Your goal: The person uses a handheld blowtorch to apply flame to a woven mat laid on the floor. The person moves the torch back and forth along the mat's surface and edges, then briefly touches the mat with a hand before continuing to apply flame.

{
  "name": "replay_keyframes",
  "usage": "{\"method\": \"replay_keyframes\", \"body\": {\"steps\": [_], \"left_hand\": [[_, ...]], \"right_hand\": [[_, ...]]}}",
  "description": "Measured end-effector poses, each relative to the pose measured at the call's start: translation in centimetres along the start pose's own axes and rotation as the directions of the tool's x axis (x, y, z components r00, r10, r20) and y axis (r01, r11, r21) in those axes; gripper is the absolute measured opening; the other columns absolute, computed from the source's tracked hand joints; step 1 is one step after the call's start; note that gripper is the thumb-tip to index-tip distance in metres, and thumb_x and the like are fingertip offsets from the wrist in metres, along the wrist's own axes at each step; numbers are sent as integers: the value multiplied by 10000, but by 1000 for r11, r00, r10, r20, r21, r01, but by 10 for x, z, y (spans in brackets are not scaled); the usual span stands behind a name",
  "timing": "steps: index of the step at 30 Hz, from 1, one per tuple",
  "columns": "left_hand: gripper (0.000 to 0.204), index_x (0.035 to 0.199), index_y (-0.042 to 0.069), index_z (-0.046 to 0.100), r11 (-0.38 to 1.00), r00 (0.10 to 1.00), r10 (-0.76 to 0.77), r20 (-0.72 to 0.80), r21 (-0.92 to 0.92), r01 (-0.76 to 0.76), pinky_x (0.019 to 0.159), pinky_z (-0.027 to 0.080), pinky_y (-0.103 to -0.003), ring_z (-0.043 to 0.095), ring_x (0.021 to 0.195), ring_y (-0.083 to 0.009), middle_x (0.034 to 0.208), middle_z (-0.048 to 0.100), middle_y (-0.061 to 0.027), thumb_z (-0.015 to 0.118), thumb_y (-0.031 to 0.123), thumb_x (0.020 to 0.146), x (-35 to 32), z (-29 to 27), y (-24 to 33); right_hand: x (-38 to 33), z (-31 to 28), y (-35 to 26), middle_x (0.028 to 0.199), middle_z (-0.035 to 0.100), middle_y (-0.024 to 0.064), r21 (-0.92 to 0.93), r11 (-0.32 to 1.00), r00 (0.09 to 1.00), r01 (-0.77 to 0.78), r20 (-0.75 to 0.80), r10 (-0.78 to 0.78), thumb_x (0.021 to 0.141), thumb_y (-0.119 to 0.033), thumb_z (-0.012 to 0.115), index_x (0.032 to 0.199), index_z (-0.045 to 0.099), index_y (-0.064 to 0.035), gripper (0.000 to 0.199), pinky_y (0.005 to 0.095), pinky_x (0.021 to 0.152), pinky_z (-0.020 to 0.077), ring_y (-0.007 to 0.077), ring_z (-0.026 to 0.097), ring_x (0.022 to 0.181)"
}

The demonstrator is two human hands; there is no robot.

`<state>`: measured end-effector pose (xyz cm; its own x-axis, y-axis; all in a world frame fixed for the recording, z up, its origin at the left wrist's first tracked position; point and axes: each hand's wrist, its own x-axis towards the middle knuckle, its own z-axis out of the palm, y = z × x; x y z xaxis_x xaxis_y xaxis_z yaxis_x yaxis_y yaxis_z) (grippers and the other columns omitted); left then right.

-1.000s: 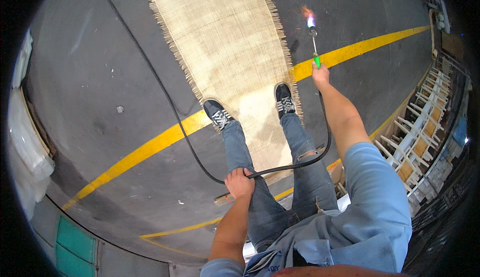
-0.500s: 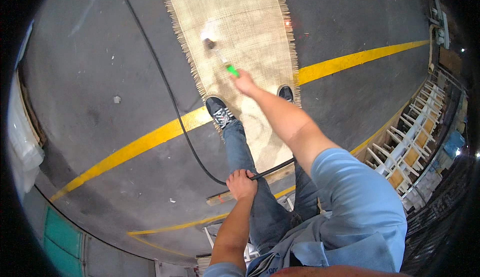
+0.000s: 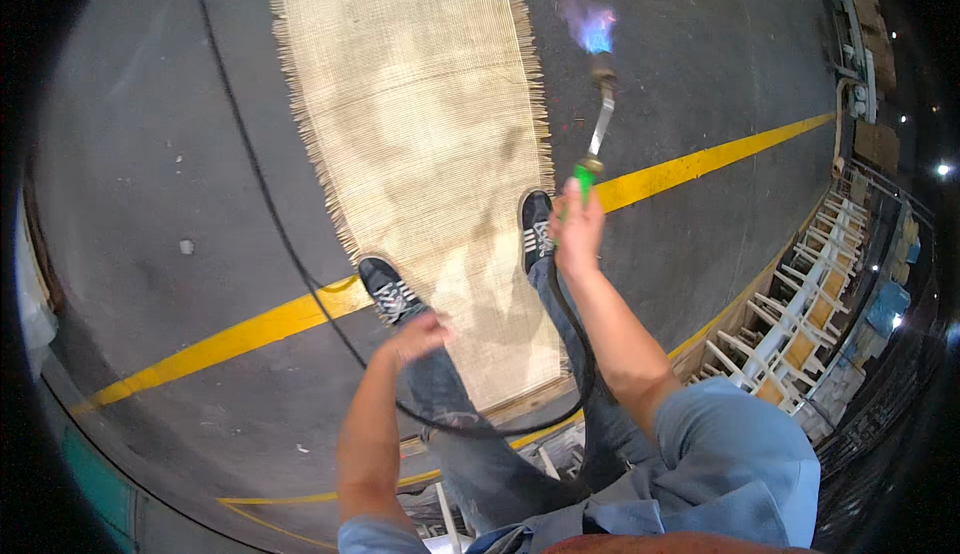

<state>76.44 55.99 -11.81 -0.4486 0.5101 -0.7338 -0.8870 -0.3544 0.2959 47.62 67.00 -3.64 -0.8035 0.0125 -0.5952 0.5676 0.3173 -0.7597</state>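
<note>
Two hands: both busy; right hand (image 3: 577, 226) wrapped tight round the green handle of the gas torch (image 3: 598, 119), left hand (image 3: 420, 334) loosely closed on the black hose (image 3: 300, 264), or at least looks it, fingers a bit blurred

Torch now: lifted and swung out to the right, blue flame (image 3: 592, 26) burning past the frayed right edge of the woven mat (image 3: 420, 134), over bare grey floor (image 3: 150, 154)

Half a second back: same torch low over the middle of the mat, nozzle right by the weave; a full second back, out to the right again; so sweeping side to side, basically

Meaning: flame off the fabric for now, looks like the end of one pass rather than a stop; darker patches near the shoes hint at the singeing already under way

Hose: looped behind the legs, slack trailing off up-left across the yellow line (image 3: 250, 329)

Feet: both shoes (image 3: 390, 289) planted on the near end of the mat, right on the yellow stripe
</note>
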Motion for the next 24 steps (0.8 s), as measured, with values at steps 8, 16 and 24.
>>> {"method": "replay_keyframes", "body": {"steps": [8, 16, 24], "left_hand": [[534, 1398, 59, 459, 648, 1, 685, -729, 610, 455, 1128, 258, -518, 300, 1371, -408, 1506, 311, -212, 529, 355, 959, 174, -138, 68], [637, 1517, 163, 261, 573, -164, 781, -602, 589, 570, 1193, 78, -528, 92, 1472, -360, 1605, 134, -104, 333, 526, 998, 243, -199, 123], [720, 1537, 124, 185, 561, -56, 700, -712, 501, 659, 1184, 0, -549, 3, 1481, -372, 1612, 60, -142, 235, 588, 990, 307, -152, 148]], "right_hand": [[46, -67, 25, 711, 444, 19, 238, 971, 988, 32, -156, 6, 1022, -375, 468, 977, 454, -117, 263, 269, 449, 326, 108, 398, 519], [58, -78, 53, 716, 432, 19, 173, 972, 981, -158, -86, 175, 1021, -420, 448, 998, 455, -109, 312, 263, 453, 304, 105, 385, 523], [74, -94, 53, 713, 434, 15, 103, 986, 988, -131, -67, 138, 1025, -409, 446, 994, 457, -106, 305, 254, 448, 307, 98, 392, 522]]}}
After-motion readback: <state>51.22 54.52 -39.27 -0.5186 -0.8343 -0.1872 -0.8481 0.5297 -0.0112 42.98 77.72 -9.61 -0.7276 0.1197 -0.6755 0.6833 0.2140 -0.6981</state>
